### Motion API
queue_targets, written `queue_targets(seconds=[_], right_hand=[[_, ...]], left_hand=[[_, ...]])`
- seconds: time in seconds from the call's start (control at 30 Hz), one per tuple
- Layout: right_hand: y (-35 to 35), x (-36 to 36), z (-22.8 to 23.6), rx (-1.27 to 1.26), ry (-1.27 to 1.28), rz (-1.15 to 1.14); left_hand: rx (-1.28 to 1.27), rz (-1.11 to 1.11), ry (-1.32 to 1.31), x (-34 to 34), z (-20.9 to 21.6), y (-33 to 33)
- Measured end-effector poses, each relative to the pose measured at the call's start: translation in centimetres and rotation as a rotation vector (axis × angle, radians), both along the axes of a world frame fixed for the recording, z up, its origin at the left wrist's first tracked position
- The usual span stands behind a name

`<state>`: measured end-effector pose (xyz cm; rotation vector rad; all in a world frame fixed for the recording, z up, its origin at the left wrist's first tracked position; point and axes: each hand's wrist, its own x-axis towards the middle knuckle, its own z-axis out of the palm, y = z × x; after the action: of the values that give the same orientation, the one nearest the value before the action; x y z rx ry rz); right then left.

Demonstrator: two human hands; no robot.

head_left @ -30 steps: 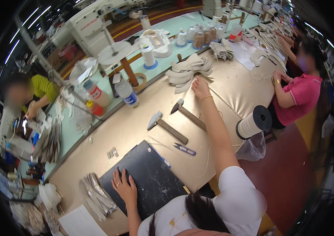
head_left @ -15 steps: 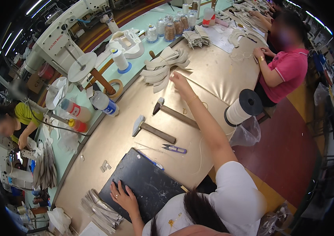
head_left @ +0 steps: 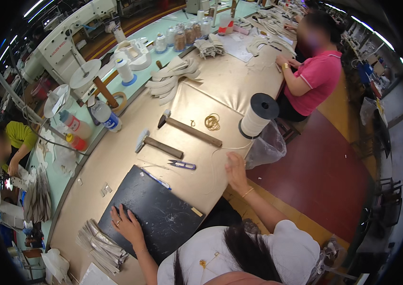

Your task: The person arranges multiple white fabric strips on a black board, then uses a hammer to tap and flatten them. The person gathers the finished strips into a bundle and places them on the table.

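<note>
My left hand [head_left: 128,228] lies open, fingers spread, on the lower left part of a black board [head_left: 163,213]. Loosely bent fingers show on my right hand [head_left: 236,173], above the table's right edge; I see nothing held in it. A pale cord runs close by from a large white spool [head_left: 257,118] with black flanges. A pen [head_left: 156,179] lies along the board's upper edge. Above it are blue-handled thread snips [head_left: 182,164] and two hammers, one with a wrapped head [head_left: 161,146] and one with a dark head [head_left: 192,130].
Curved beige strips [head_left: 173,78] are piled at the table's far side, and a bundle of grey strips [head_left: 100,247] lies left of the board. Gold-coloured rubber bands [head_left: 212,122] sit near the spool. A water bottle [head_left: 105,115] stands left. Co-workers sit at right and left.
My right hand has come back from the beige strips to the table's right edge, uncovering the rubber bands. My left hand stays on the board. The whole view has shifted.
</note>
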<state>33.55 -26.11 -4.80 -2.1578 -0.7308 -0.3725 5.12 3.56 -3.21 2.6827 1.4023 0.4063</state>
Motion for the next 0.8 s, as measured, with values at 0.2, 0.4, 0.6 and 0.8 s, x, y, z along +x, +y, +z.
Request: queue_targets(seconds=[0.2,0.4,0.6,0.8], right_hand=[[0.6,0.0,0.3,-0.026,-0.044,-0.002],[8.8,8.4,6.0,0.284,0.152,0.149],[21.3,24.9,2.8,0.995,1.252,0.114],[28.2,32.2,-0.8,1.148,1.270,-0.039]], left_hand=[[-0.144,-0.022,-0.060,-0.4,0.4,0.6],[-0.173,-0.015,-0.464,3.0,0.5,-0.1],[-0.039,-0.011,0.022,5.4,0.6,-1.4],[-0.054,0.005,-0.008,5.8,0.8,-1.4]])
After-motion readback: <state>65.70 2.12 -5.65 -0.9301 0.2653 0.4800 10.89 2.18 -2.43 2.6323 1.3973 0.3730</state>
